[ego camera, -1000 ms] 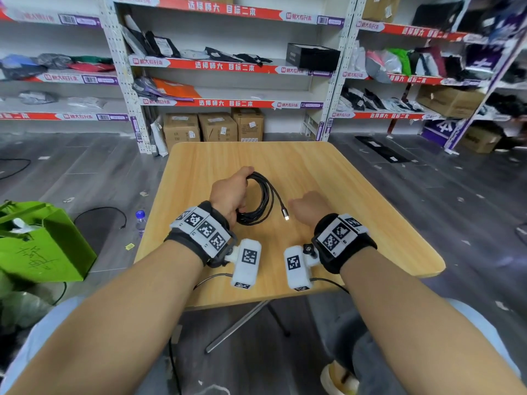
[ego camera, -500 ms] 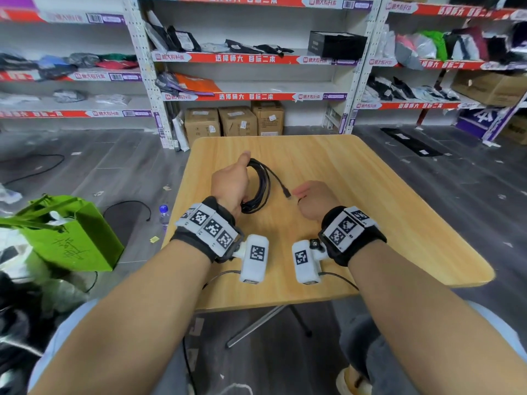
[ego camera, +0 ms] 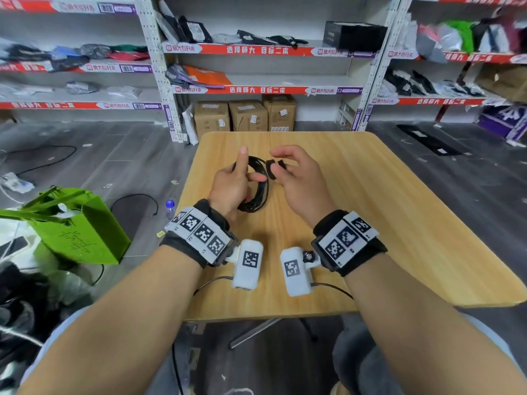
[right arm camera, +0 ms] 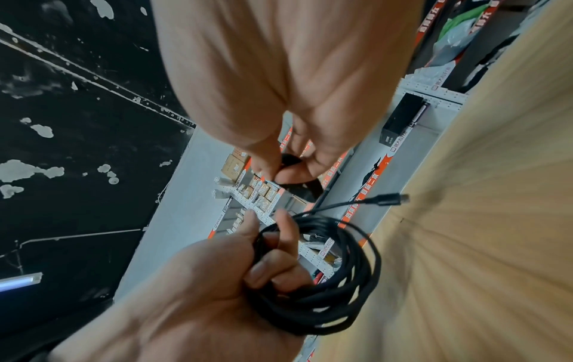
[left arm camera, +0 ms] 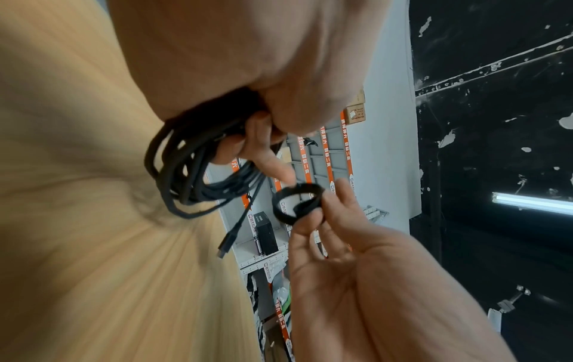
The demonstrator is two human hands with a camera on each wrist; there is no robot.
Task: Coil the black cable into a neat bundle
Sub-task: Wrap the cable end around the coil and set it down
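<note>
The black cable is wound into a coil of several loops and held upright above the wooden table. My left hand grips the coil with curled fingers, index finger pointing up. One plug end hangs free from the coil. Just right of the coil, my right hand pinches a small black strap loop between thumb and fingertips. The strap is close to the coil but apart from it.
Shelving racks with bags and cardboard boxes stand behind the table. A green paper bag and a small bottle sit on the floor to the left. A loose cable lies on the floor there.
Both hands have risen off the table. The left hand has tipped the coil upright and raised its index finger. The right hand, a closed fist before, now holds up a strap loop.
</note>
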